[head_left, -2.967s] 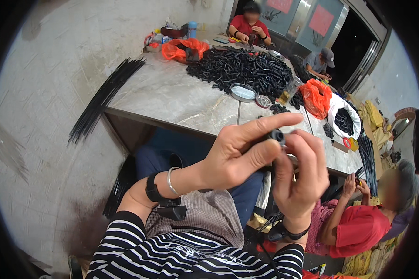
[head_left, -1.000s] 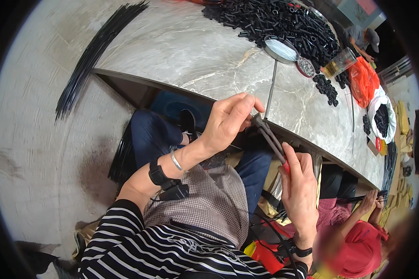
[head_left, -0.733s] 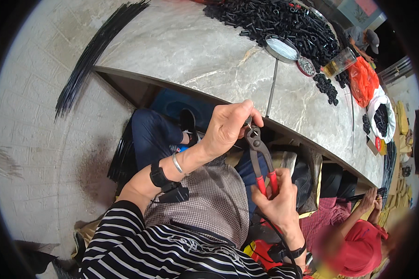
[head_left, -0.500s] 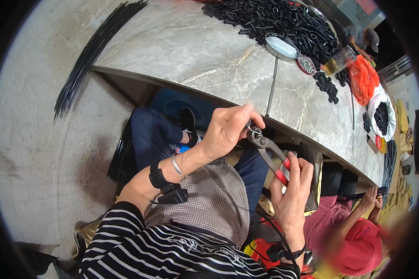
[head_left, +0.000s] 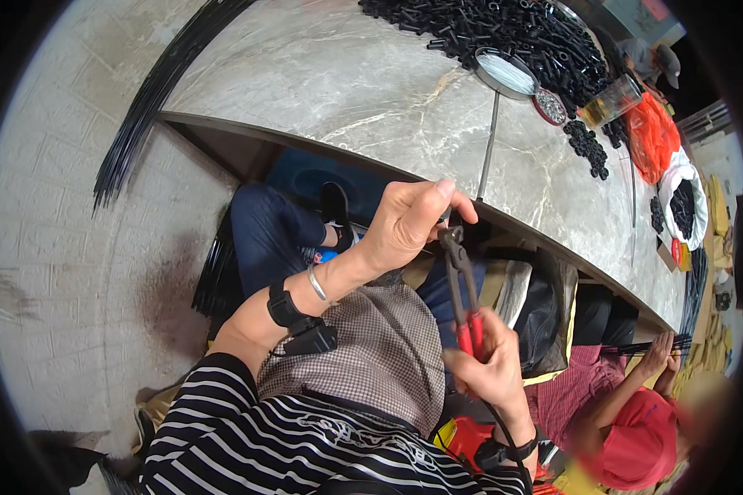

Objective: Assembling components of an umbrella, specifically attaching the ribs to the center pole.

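My left hand (head_left: 406,227) is closed in a pinch just off the near edge of the table, on something small and dark that the fingers mostly hide. Right beside these fingertips are the jaws of a pair of end-cutting pincers (head_left: 461,276) with red grips. Around the red grips, squeezed close together, my right hand (head_left: 497,363) is wrapped. Whether the jaws bite on the piece in my left hand cannot be made out.
On the grey marbled table (head_left: 322,74) lie piled black tubes (head_left: 504,33), a round dish (head_left: 506,74), a red dish of metal bits (head_left: 550,107), black rings (head_left: 587,150) and a jar (head_left: 611,101). Black rods (head_left: 153,107) overhang its left end. A co-worker (head_left: 640,437) sits to the right.
The pincers' handles have come together and swung left and downward to point nearly straight down. My right hand has moved left and lower with them; my left hand stays nearly in place.
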Demonstrator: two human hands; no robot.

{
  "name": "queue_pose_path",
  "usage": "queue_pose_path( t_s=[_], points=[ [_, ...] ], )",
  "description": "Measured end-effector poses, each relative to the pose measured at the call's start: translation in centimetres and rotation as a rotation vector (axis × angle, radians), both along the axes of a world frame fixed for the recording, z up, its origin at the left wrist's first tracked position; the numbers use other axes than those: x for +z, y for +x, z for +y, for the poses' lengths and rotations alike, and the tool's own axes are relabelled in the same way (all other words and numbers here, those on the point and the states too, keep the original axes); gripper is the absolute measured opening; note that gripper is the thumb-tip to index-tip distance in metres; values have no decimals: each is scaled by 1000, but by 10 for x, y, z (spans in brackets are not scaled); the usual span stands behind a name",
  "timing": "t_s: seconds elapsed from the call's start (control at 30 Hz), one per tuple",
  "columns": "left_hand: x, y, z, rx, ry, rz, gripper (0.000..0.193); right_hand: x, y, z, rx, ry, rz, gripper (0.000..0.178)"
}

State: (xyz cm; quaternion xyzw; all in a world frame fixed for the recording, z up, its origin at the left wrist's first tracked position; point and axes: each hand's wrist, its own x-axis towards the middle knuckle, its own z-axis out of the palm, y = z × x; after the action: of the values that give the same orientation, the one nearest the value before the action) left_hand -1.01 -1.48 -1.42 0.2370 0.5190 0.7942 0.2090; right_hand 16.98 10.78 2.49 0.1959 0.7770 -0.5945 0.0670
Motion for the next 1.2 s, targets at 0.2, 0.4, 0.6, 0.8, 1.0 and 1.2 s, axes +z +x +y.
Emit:
queue_pose_path(
  t_s=[0.2,0.4,0.6,0.8,1.0,1.2],
  points=[
    [-6,-1,2,9,-21,163,51,-19,-12,12,182,589,476,18],
    [-7,-3,2,-2,-29,111,51,0,-4,-14,37,-23,-87,35],
    [-1,-3,-3,27,-101,102,52,-6,-5,7,133,87,143,38],
    [-4,-4,-2,40,-124,107,54,12,-3,0,94,-366,-149,20],
    [0,-2,-2,4,-154,71,56,7,-5,-11,46,416,94,37],
    [4,-2,-4,-10,-130,104,56,2,-3,3,67,-785,-142,42]
  ],
)
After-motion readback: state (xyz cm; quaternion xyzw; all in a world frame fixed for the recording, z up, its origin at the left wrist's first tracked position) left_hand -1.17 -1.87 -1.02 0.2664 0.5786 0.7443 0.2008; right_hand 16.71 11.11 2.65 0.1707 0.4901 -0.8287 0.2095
